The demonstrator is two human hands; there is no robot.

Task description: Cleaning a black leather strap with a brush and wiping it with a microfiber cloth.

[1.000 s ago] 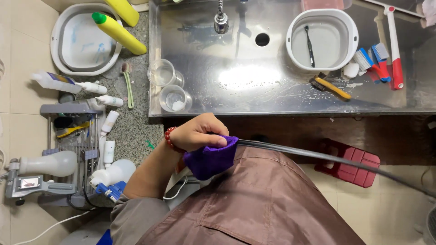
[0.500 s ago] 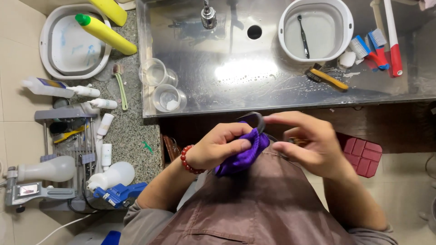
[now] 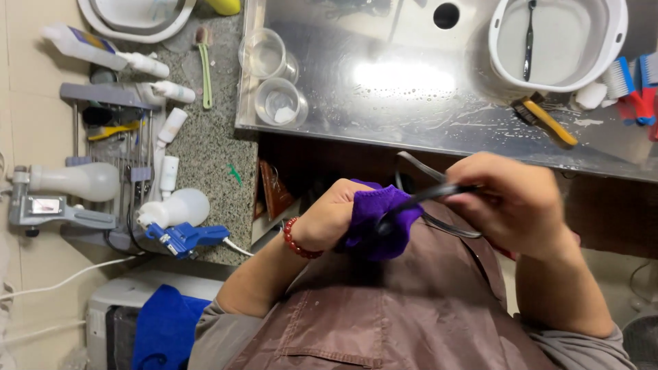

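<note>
Soft purple cloth bunched in closed left hand, thin black curved tool pinched by closed right hand, wet steel sink beyond

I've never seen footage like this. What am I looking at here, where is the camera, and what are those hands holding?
No machine here: the camera sits on a person's head and looks straight down, so you see their own two bare hands above a brown apron. The left hand, with a red bead bracelet at the wrist, grips a purple cloth. The right hand holds a thin black curved tool whose end lies in the cloth; what kind of tool it is, I cannot tell. Beyond the hands is a wet steel sink with two clear cups, a white basin and brushes. On the speckled counter to the left lie white bottles and a grey rack.
</note>
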